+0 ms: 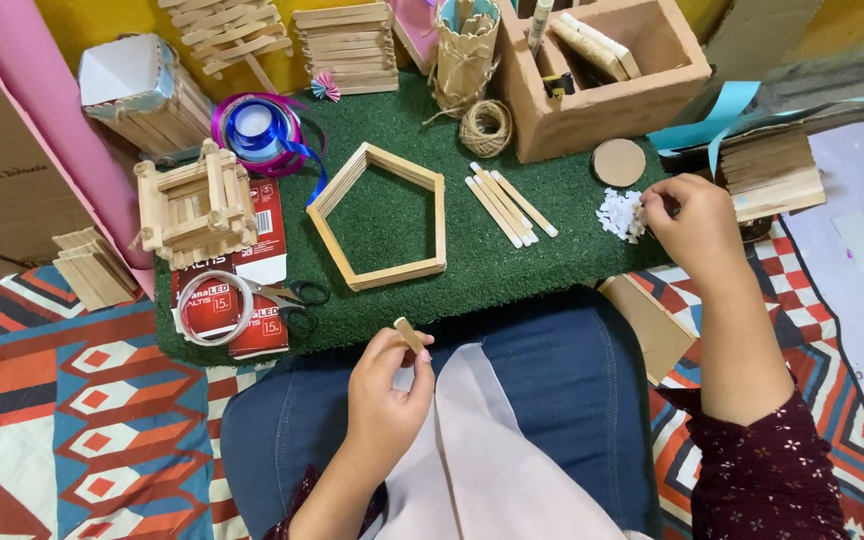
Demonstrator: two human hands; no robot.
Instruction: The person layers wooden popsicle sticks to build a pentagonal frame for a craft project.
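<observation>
Left hand (384, 385) pinching a short stick (409, 334) over the lap, end up, ready; right hand (690, 222) picking at white bits (616, 213) on the mat (512, 270), fingertips closing narrow; frame (380, 215) lying central.

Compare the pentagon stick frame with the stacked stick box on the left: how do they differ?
The pentagon frame lies flat on the green mat, low and open in the middle. The stick box is smaller across, square, built up in crossed layers, and sits partly on a red carton. Both are pale wooden sticks.
</observation>
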